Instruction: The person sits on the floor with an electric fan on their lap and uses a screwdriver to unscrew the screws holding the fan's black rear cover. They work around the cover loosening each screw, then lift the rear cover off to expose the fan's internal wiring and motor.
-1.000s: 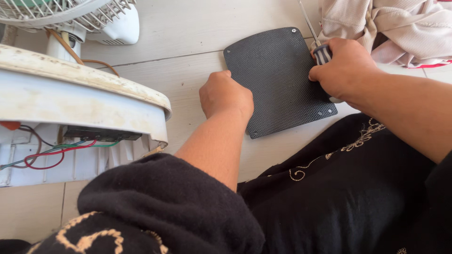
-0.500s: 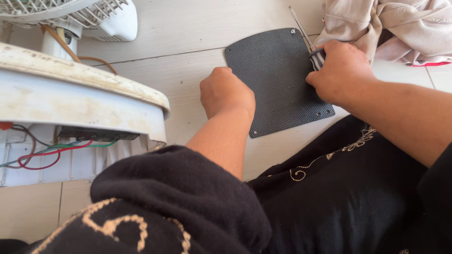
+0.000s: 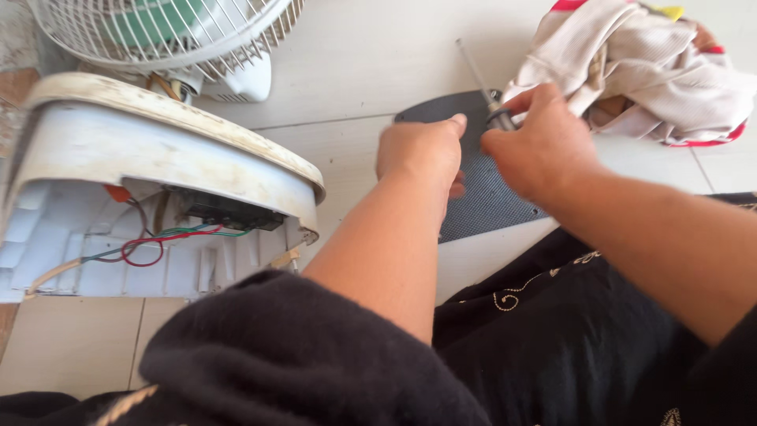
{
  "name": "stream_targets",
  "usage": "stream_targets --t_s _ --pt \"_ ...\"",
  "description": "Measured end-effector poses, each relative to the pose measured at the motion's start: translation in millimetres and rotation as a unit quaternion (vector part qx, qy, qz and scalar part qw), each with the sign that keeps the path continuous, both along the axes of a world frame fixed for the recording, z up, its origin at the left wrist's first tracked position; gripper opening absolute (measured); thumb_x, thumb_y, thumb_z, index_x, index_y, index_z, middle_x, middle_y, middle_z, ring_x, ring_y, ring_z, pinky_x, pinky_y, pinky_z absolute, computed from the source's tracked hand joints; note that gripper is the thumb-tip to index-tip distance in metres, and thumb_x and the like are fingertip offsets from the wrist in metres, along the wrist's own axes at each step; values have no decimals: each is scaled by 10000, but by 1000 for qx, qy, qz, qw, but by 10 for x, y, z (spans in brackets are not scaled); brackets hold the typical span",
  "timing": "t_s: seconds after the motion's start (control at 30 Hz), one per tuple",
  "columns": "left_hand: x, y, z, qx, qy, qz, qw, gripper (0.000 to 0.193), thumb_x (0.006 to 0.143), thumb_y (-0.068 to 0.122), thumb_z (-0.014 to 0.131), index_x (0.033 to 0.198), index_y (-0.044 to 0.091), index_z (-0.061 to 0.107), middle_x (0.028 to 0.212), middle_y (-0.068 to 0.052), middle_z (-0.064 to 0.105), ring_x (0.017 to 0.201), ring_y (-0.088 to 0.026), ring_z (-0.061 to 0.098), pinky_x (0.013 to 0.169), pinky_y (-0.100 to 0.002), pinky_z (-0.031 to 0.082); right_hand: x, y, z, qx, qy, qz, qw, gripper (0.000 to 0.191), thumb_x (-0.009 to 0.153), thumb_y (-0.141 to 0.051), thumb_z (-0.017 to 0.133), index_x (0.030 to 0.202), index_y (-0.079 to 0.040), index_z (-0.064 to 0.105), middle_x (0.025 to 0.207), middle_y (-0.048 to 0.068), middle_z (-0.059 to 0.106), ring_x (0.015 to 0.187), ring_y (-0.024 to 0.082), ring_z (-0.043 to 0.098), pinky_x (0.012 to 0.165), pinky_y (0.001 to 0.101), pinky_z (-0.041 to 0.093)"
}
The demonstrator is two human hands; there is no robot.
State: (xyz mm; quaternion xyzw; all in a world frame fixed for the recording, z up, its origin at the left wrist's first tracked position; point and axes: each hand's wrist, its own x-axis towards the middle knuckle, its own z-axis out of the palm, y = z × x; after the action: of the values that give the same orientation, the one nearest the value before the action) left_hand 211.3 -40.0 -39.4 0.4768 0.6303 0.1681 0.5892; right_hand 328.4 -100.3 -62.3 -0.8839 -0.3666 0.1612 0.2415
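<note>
My right hand (image 3: 540, 142) grips a screwdriver (image 3: 482, 83) by its handle; the thin metal shaft points away toward the top of the view. My left hand (image 3: 420, 150) hovers beside it with fingers curled, the fingertips close to the tool; whether it holds anything is hidden. Both hands sit over a dark grey flat panel (image 3: 493, 201) lying on the tiled floor. To the left stands the upturned white fan base (image 3: 158, 166), its underside open and showing red, green and black wires (image 3: 150, 244).
A white fan head with a wire grille (image 3: 165, 35) lies at the top left. A crumpled beige cloth with red edging (image 3: 646, 71) sits at the top right. My black embroidered clothing (image 3: 568, 339) fills the foreground.
Both hands have lifted off the dark panel and come together. The right hand has raised the screwdriver, and the left hand has moved right toward it.
</note>
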Motion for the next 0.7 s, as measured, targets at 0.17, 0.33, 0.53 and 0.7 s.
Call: stream_targets --t_s 0.17,0.33,0.53,0.7 --pt "-46 -160 -7 -62 -211 -33 975 357 877 282 718 1063 -21 757 987 -163 755 760 -305 713 593 -430 584 -329 -96 163 38 22 17 999 447 906 -322 694 1261 -83 565 1024 160 719 981 309 705 866 437 531" --pt "-234 -216 14 -37 -205 67 976 250 842 125 720 1039 -23 762 931 -165 743 760 -293 711 584 -482 594 -552 -204 252 54 80 63 993 568 800 -275 745 1321 -109 594 1045 108 706 897 255 738 776 387 580" --pt "-688 -368 -15 24 27 82 996 222 840 161 743 1028 57 796 974 -125 778 858 -242 754 725 -391 586 -993 -246 259 -8 165 85 983 547 819 -289 751 1316 -111 610 1000 83 793 897 207 773 797 368 587" --pt "-820 -404 -162 -5 120 85 989 237 937 130 643 1123 -10 689 1139 -154 721 974 -278 744 779 -409 628 -1268 -260 219 -65 180 82 978 404 850 -239 779 1227 -120 697 1079 31 787 987 174 749 875 350 575"
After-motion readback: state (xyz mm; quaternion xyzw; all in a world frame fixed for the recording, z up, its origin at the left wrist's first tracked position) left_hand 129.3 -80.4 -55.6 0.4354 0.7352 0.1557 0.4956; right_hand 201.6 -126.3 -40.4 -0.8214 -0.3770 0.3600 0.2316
